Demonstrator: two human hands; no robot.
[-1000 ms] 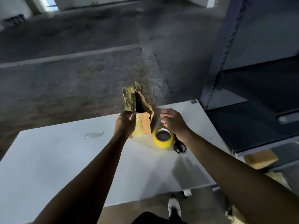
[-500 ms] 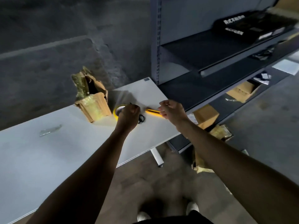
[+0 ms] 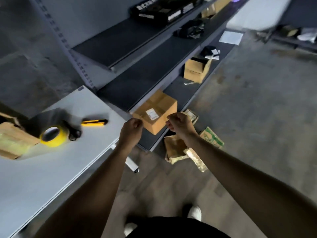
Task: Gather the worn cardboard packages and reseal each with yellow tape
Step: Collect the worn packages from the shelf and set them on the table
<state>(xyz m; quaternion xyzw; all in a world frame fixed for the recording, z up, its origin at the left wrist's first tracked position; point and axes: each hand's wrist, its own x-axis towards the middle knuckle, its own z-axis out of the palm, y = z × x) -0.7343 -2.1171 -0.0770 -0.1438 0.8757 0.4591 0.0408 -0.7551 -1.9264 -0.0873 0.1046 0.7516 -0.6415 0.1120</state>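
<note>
Both hands hover with fingers curled into fists and nothing visible in them, the left hand [image 3: 131,128] just off the edge of the white table [image 3: 42,177] and the right hand [image 3: 180,125] in front of the labelled box [image 3: 155,112] on the bottom shelf. The worn packages [image 3: 176,148] lie heaped on the floor at the shelf's foot, below the right wrist. They look light, soft and split (the labelled box seems far stiffer), so a pinched flap would likely tear, and each is best scooped with a palm under its base; another worn package [image 3: 12,140] sits on the table just beside the yellow tape roll [image 3: 52,136].
</note>
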